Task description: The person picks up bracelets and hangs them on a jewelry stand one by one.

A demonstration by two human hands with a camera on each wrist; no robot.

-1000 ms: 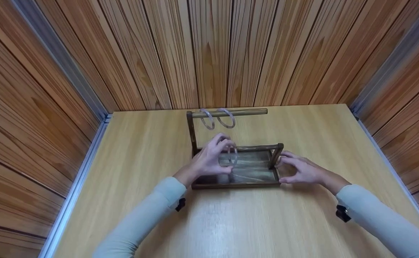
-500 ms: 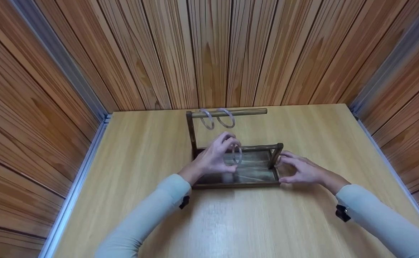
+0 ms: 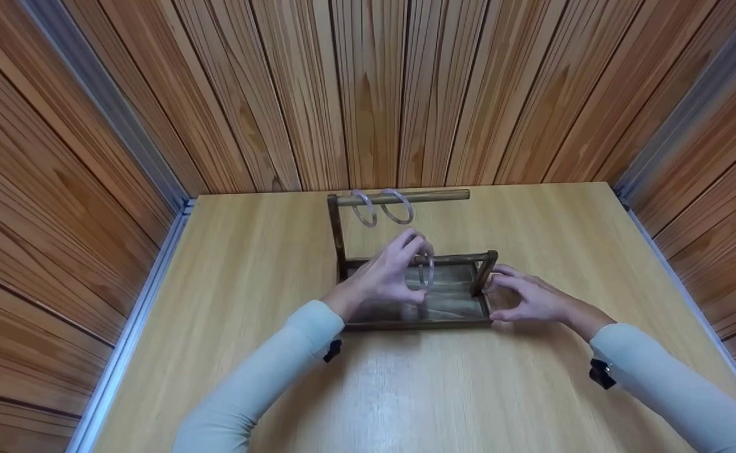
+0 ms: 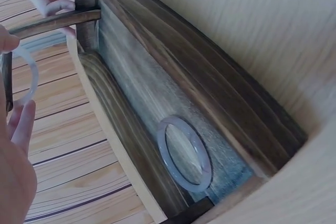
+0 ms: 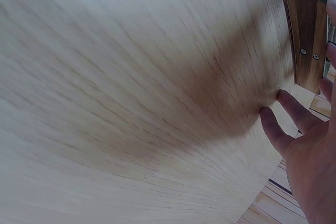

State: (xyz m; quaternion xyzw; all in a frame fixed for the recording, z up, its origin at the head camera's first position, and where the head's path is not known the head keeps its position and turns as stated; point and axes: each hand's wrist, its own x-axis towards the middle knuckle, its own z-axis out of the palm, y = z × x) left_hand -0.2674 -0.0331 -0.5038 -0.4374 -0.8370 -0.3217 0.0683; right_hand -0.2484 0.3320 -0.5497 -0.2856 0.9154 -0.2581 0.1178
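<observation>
My left hand (image 3: 393, 270) pinches a pale translucent bangle (image 3: 431, 274) between thumb and fingers. The bangle overlaps the lower bar (image 3: 459, 258) of a dark wooden bangle stand (image 3: 418, 325), a little left of the bar's right post (image 3: 483, 277). In the left wrist view a second bangle (image 4: 163, 148) lies in the stand's tray, hidden behind my hand in the head view. My right hand (image 3: 528, 299) rests its spread fingers and thumb against the right end of the tray; two of its fingertips (image 5: 266, 113) touch the table.
Two more bangles hang from the upper bar (image 3: 437, 197), one near the left post (image 3: 336, 233) and one (image 3: 411, 212) further right. That bar's right end is free. The table (image 3: 456, 390) runs back to a wood-panelled wall (image 3: 368, 94), with side walls left and right.
My left hand has moved steadily to the right with the bangle, along the lower bar. My right hand, the stand and the hanging bangles have kept their places.
</observation>
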